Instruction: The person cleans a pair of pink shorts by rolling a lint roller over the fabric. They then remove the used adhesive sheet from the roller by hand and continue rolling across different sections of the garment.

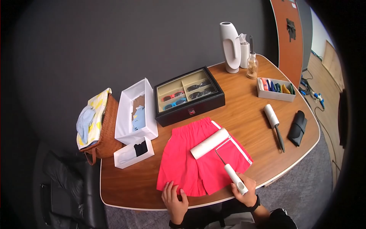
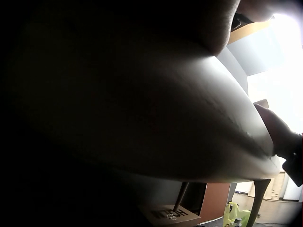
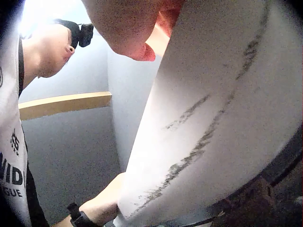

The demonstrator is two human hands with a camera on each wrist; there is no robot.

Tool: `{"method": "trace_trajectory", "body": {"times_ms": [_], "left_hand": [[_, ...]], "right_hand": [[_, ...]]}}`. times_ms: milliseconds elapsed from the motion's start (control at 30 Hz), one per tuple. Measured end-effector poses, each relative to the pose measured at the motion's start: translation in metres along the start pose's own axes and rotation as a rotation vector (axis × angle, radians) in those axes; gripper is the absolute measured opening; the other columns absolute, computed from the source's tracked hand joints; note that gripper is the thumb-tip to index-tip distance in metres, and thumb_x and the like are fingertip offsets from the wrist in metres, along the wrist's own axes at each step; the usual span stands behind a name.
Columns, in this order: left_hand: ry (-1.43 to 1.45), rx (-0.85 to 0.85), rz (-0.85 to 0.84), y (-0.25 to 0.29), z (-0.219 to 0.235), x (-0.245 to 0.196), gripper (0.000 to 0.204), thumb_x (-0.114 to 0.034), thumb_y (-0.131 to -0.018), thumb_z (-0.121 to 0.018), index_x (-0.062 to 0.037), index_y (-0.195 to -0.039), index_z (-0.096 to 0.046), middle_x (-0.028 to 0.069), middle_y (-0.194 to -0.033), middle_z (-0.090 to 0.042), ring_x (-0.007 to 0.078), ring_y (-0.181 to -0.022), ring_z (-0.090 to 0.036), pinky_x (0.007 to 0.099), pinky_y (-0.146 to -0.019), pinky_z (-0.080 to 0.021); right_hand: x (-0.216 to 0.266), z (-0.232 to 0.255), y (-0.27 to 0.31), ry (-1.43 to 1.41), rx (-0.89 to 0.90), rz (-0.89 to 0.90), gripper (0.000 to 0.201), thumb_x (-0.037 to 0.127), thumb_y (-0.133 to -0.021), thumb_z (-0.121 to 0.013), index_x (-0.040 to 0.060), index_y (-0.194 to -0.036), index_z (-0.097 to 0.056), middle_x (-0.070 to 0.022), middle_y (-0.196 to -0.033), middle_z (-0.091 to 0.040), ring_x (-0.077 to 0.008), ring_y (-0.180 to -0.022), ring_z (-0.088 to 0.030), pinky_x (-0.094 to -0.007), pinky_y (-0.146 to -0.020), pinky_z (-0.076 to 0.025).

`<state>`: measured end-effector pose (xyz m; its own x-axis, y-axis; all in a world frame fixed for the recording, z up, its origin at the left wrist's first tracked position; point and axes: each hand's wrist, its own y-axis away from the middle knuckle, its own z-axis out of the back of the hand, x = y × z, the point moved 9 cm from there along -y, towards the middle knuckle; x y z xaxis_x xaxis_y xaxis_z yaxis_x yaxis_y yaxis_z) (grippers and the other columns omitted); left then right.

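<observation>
Pink shorts with a white side stripe lie spread on the wooden table. Across their upper right part rests a white lint roller, its wire frame leading to a white handle. My right hand grips that handle at the table's front edge. My left hand rests with its fingers on the bottom hem of the left leg. The left wrist view shows the table's underside and the right hand at its edge; in the right wrist view part of the right hand shows above the table's underside.
A glasses case box, a white box, a small sock box and a wicker basket stand left and behind. To the right lie another roller, a black pouch and a box of rolled items. A white vase stands behind.
</observation>
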<state>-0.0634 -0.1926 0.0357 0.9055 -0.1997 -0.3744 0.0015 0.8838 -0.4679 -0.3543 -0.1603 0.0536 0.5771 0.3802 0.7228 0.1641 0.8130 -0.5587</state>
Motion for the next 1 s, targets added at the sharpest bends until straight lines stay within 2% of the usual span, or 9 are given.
{"method": "trace_trajectory", "body": {"times_ms": [867,967,1000], "left_hand": [[0.036,0.033,0.005,-0.0024,-0.0008,-0.0004,0.023,-0.011,-0.088,-0.063,0.0011,-0.108,-0.063,0.0170,-0.129,-0.061,0.0382,-0.126,-0.053,0.0505,-0.105,-0.038],[0.017,0.016,0.009,-0.0010,-0.0009,-0.0011,0.022,-0.010,-0.090,-0.061,0.0011,-0.109,-0.062,0.0179,-0.129,-0.060,0.0393,-0.126,-0.052,0.0505,-0.105,-0.038],[0.040,0.036,0.023,-0.0005,-0.0031,-0.0004,0.022,-0.010,-0.090,-0.061,0.0011,-0.109,-0.062,0.0179,-0.129,-0.060,0.0393,-0.126,-0.052,0.0505,-0.105,-0.038]], "right_hand": [[0.0000,-0.0011,0.0029,0.048,0.022,0.017,0.040,0.011,-0.078,-0.079,-0.0043,-0.112,-0.064,-0.0212,-0.093,-0.071,-0.0371,-0.077,-0.071,-0.0392,-0.069,-0.056],[-0.0040,-0.0019,0.0041,0.046,0.056,-0.041,0.040,0.013,-0.077,-0.080,-0.0046,-0.110,-0.065,-0.0209,-0.093,-0.071,-0.0376,-0.078,-0.071,-0.0392,-0.070,-0.056],[0.0034,0.0032,0.0019,0.046,0.004,0.034,0.039,0.013,-0.077,-0.080,-0.0046,-0.108,-0.066,-0.0192,-0.088,-0.070,-0.0356,-0.071,-0.069,-0.0381,-0.065,-0.055]]}}
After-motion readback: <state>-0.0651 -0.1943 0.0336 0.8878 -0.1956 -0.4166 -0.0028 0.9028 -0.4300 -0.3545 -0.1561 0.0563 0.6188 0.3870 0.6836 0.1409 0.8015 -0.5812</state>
